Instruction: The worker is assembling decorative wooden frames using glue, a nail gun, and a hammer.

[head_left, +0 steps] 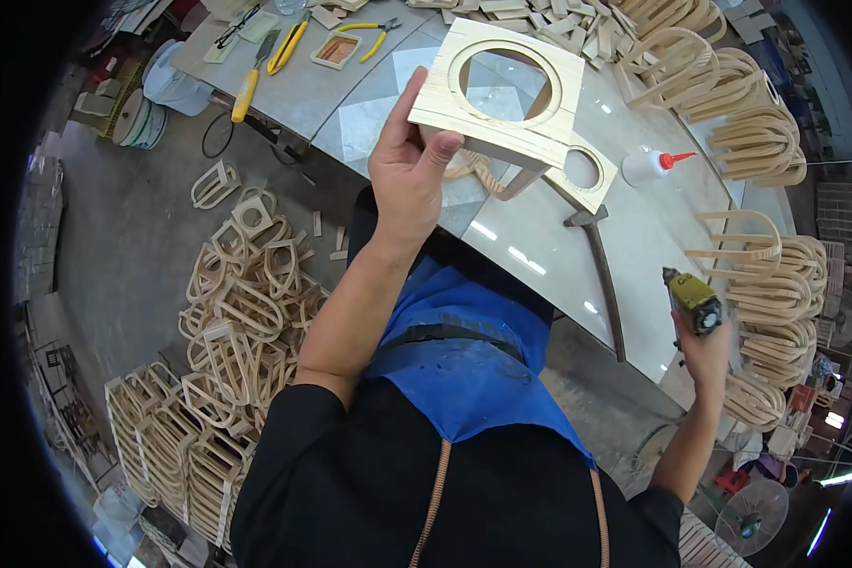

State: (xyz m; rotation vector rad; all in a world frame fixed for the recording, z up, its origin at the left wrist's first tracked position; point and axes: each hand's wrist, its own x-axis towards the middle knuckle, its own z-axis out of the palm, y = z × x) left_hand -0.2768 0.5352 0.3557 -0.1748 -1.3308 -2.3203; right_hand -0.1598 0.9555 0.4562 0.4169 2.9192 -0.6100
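The worktop (653, 256) here is big, pale and slick enough to throw glare, and honestly it's pretty loaded. A hammer (604, 275) lies near the front edge, with a white glue bottle (644, 167) with a red tip beyond it. Toward the far left you've got yellow-handled pliers (381, 40), a small wooden tray (336, 50) and a yellow-handled chisel (246, 95) poking over the edge. Wood blocks (587, 28) are piled at the back. Down on the grey floor (104, 256) there's a messy heap of bent wooden frames (246, 312), plus some loose scraps (339, 254) beside it.
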